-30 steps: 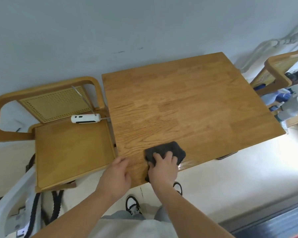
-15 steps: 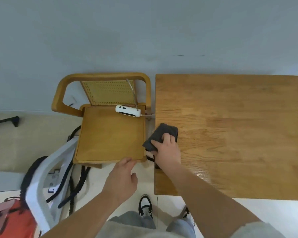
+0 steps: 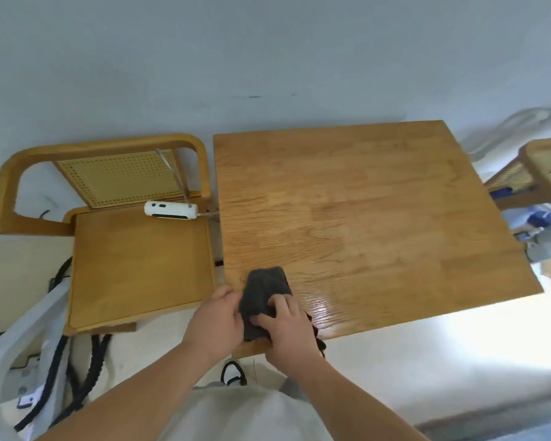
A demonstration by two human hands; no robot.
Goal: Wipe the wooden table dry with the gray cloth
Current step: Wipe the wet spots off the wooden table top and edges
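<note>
One table, one cloth, two chairs

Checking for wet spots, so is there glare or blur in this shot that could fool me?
Head view: a bright sheen on the wooden table right of the gray cloth could be glare or wetness; the floor past the near edge is washed out; the right margin is smeared, blurring the second chair; the wide lens skews the table's edges.

gray cloth, honey-brown grained table, blurred clutter perhaps blue.
</note>
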